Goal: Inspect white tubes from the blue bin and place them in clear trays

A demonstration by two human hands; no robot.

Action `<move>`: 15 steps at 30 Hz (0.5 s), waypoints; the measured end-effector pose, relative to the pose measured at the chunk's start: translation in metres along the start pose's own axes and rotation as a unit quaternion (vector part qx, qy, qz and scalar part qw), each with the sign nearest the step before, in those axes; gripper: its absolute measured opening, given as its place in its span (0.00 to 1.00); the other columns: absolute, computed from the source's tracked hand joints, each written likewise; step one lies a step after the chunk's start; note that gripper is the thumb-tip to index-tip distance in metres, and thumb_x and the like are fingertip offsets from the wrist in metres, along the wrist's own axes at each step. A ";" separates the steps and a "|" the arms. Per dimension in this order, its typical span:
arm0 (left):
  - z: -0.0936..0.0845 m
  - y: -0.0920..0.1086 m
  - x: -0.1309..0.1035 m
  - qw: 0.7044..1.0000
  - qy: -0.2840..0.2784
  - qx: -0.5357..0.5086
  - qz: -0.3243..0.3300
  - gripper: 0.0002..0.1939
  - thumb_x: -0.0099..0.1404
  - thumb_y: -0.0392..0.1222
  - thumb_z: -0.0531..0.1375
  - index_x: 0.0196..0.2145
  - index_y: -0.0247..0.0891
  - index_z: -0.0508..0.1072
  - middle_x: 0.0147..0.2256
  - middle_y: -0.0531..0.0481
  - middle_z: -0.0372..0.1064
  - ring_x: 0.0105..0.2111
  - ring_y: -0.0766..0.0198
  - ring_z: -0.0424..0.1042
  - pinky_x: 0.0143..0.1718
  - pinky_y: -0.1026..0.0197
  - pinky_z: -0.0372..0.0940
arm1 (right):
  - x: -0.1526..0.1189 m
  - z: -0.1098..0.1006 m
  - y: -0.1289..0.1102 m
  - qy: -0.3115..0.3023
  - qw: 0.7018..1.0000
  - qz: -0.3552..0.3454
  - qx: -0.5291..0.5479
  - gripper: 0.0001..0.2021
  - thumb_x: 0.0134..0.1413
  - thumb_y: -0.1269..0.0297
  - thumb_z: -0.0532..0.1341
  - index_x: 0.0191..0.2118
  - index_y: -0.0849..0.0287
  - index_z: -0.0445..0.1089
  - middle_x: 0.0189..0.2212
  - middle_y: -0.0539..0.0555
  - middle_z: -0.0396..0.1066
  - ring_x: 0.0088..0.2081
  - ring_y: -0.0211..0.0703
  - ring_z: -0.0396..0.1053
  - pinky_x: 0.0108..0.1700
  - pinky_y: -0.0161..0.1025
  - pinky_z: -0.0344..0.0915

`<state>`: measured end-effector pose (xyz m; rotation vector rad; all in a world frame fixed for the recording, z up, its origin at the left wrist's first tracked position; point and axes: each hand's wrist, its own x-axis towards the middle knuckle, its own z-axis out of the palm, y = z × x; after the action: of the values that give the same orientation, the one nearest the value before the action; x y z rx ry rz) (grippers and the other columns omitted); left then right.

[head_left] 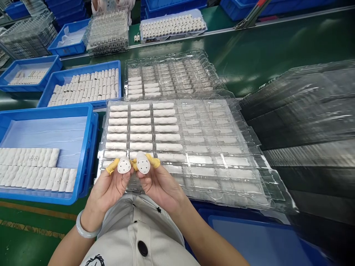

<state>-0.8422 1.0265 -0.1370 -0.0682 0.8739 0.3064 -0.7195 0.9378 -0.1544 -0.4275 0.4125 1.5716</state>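
Observation:
My left hand [111, 186], with yellow covers on its fingertips, holds a white cylindrical piece [124, 166] whose round end with small holes faces me. Close beside it, my right hand [159, 184] grips a second white piece [143, 166], also end-on, between yellow-covered fingers. Both hands are above the near edge of a clear plastic tray [219, 192]. White pieces [141, 137] fill several rows in the tray's left three columns; the columns to the right show only clear pockets. The far sides of both held pieces are hidden.
At the left, a blue bin [88, 147] holds two rows of white pieces. Another blue bin [119, 79] and a second clear tray [177, 74] are behind. Stacked trays [310, 111] stand at the right. Across the line, a person's hand [95, 4] shows beside stacked trays.

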 end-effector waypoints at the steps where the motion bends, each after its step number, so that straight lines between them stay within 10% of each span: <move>1: 0.000 0.000 0.000 1.000 -0.001 -0.001 0.000 0.25 0.77 0.42 0.37 0.42 0.24 0.70 0.32 0.37 0.77 0.28 0.60 0.79 0.29 0.68 0.74 | 0.000 0.000 0.000 -0.001 1.000 0.001 0.001 0.12 0.62 0.64 0.61 0.33 0.71 0.74 0.25 0.57 0.74 0.22 0.35 0.72 0.20 0.23 0.67; 15: -0.001 -0.002 0.000 1.000 -0.001 0.022 0.022 0.23 0.76 0.40 0.40 0.42 0.25 0.72 0.33 0.39 0.77 0.29 0.61 0.79 0.30 0.67 0.74 | 0.000 0.002 0.001 0.038 0.999 0.013 -0.009 0.21 0.70 0.62 0.49 0.34 0.71 0.72 0.23 0.56 0.72 0.20 0.32 0.70 0.18 0.23 0.64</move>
<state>-0.8422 1.0245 -0.1382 -0.0089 0.8799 0.3281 -0.7203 0.9391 -0.1530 -0.4995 0.4647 1.5891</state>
